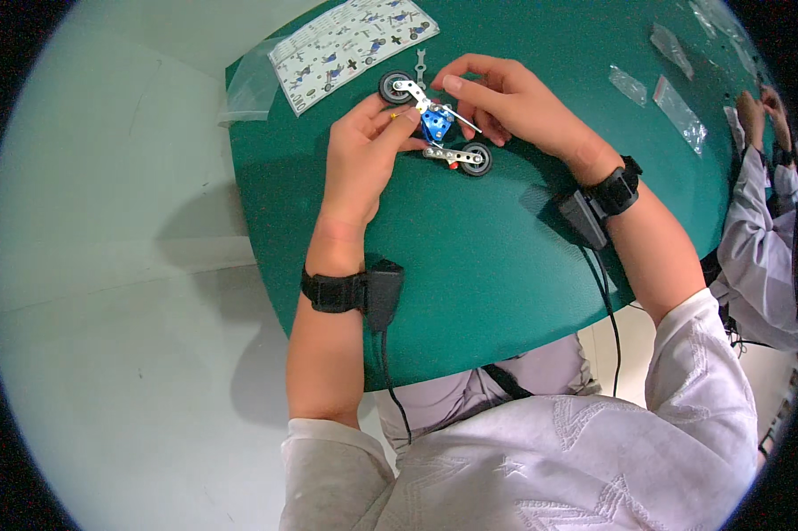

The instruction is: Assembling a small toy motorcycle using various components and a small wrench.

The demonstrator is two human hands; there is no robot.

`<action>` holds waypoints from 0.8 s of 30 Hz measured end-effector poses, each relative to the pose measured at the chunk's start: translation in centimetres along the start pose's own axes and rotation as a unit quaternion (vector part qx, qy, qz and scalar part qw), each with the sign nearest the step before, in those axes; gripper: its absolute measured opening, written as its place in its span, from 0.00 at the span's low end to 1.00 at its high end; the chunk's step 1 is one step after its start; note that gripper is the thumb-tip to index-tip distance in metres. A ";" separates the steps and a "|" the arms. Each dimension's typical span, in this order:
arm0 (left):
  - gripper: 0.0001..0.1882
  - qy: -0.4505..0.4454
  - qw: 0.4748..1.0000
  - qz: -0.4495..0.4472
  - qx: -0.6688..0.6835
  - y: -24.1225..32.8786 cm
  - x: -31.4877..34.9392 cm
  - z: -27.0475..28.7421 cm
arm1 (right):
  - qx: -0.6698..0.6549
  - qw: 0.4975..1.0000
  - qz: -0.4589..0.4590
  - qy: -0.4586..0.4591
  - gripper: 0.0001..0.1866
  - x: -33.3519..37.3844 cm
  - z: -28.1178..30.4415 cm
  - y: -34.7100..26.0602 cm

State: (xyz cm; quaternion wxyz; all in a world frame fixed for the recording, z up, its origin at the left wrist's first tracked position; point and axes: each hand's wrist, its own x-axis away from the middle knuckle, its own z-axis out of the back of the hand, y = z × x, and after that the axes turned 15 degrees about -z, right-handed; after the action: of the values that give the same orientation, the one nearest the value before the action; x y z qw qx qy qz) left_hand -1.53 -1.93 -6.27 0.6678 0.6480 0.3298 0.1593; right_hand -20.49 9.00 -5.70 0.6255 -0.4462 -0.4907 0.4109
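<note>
A small model motorcycle point(436, 124) with a blue body, silver perforated metal strips and two black wheels is tilted above the green table. My left hand point(363, 146) grips it between thumb and fingers at the body's left side; some fingertips are hidden behind it. Close by on the right is my right hand point(514, 102), fingers bent and apart, thumb and index finger near the model's upper end. I see nothing clearly held in it. A small flat metal spanner point(421, 66) lies just beyond the model, by the right index fingertip.
A printed picture sheet point(354, 49) lies at the far left of the green table point(478, 265), on a clear plastic bag point(250, 93). Several clear plastic bags point(679, 115) are at the right. Another person's hands point(762, 119) show at the right edge. Cables hang from both my wristbands.
</note>
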 end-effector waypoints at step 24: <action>0.14 0.022 0.999 -0.007 0.039 0.2 -0.2 -0.3 | 0.010 0.998 0.037 -0.049 0.22 0.6 0.0 -0.3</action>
State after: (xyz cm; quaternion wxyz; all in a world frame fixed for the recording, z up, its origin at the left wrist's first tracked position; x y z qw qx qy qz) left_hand -1.79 -1.84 -5.98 0.6355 0.6677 0.3549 0.1559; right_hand -20.38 9.52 -5.25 0.5894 -0.4371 -0.5000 0.4600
